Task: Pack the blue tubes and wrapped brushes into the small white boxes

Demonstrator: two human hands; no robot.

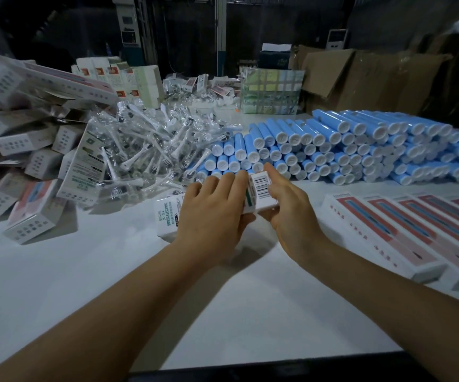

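Fingers of both hands curl round one small white box [260,193], held just above the table near centre, barcode end facing up. Left hand [213,216] lies over the box's left side, fingers close together, thumb tucked beneath. Right hand [286,210] cups the right side, its fingers wrapped behind and under the box; fingertips there mostly hidden. Cannot tell whether the box's far end is open or closed, nor what is inside.

Second white box [167,217] lies flat on the table, partly under the left hand, printed side up.

Just beyond the hands: heap of wrapped brushes [145,144] in clear sleeves, centre-left, large and loose. To its right, stack of blue tubes [347,144] with white caps, many layers, running off to the right edge. Both stocks look barely dented.

Far left: tumbled pile of small boxes [24,150]; whether filled or empty is not visible. Near right: row of long pink-and-white cartons [404,232] laid side by side.

Far side: brown cardboard sheets [360,78], a strapped bundle of packs [272,92], more boxes in dim light.

Judgement: one box in hand, likely being opened or closed. Task looks mid-run, with much left, given the stock of tubes and brushes remaining.

White table [112,285] under all.
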